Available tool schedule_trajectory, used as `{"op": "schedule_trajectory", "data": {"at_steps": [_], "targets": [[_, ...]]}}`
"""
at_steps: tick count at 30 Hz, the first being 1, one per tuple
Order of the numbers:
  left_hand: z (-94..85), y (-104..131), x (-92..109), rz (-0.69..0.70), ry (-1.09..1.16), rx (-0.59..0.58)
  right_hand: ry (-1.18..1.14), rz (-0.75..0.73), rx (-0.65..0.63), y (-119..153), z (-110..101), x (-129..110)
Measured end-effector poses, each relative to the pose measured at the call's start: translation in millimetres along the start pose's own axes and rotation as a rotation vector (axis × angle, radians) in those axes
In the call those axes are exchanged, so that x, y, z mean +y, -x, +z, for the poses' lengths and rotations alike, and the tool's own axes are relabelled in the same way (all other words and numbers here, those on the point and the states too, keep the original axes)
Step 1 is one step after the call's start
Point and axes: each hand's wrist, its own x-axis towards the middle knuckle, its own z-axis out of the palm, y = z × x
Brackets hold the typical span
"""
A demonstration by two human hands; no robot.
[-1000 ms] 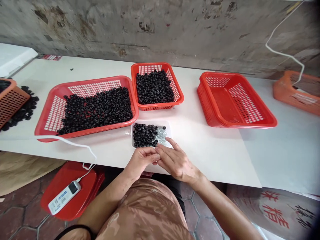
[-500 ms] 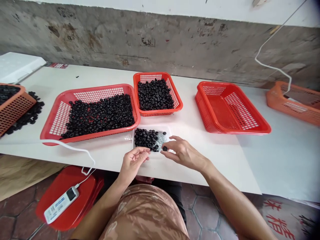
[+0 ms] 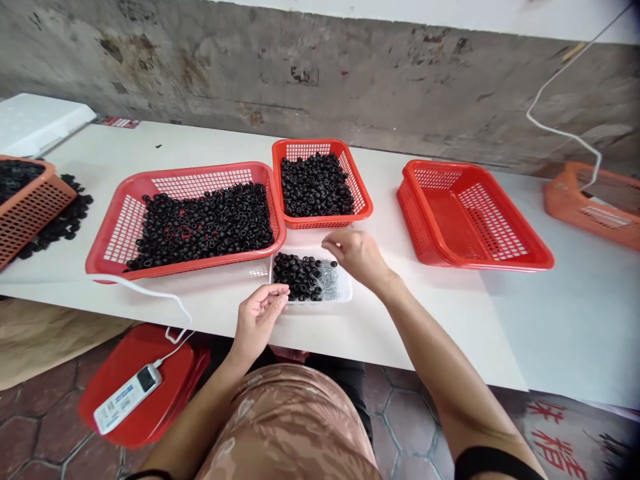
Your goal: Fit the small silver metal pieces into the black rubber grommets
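A small clear tray (image 3: 345, 288) lies near the table's front edge, with black ring-like parts (image 3: 297, 275) on its left and tiny clear pieces (image 3: 329, 281) on its right. My left hand (image 3: 259, 321) is at the tray's lower left corner, thumb and fingertips pinched together; anything between them is too small to make out. Above the tray's right side, just in front of the smaller red basket (image 3: 330, 222), my right hand (image 3: 357, 257) is closed with its fingertips together. What it holds, if anything, is hidden.
A large red basket (image 3: 200, 267) of black parts stands left of the tray. Stacked red baskets (image 3: 425, 233) are at right, an orange basket (image 3: 590, 207) beyond. Another orange basket (image 3: 40, 207) and loose black parts (image 3: 67, 217) lie at far left. A white cable (image 3: 150, 291) crosses the front edge.
My right hand has moved up and away from the tray toward the smaller red basket; the black part seen at its fingertips is no longer visible. My left hand has shifted slightly left. The view has shifted slightly.
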Motion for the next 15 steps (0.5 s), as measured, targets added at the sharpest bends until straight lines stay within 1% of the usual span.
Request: {"op": "schedule_trajectory", "data": {"at_steps": [1, 2, 6, 10, 15], "targets": [[-0.4, -1, 0, -0.001, -0.005, 0.0, 0.056, 0.009, -0.088, 7, 7, -3], [-0.3, -2, 0, 0.001, -0.013, -0.002, 0.091, 0.012, -0.144, 12, 13, -6], [1.7, -4, -1, 0.043, -0.065, -0.009, 0.186, -0.007, -0.254, 22, 34, -16], [2.5, -3, -2, 0.09, -0.133, -0.024, 0.248, -0.044, -0.303, 21, 48, -19], [4.9, -2, 1, 0.18, -0.249, -0.026, 0.255, -0.059, -0.304, 24, 52, -18]]}}
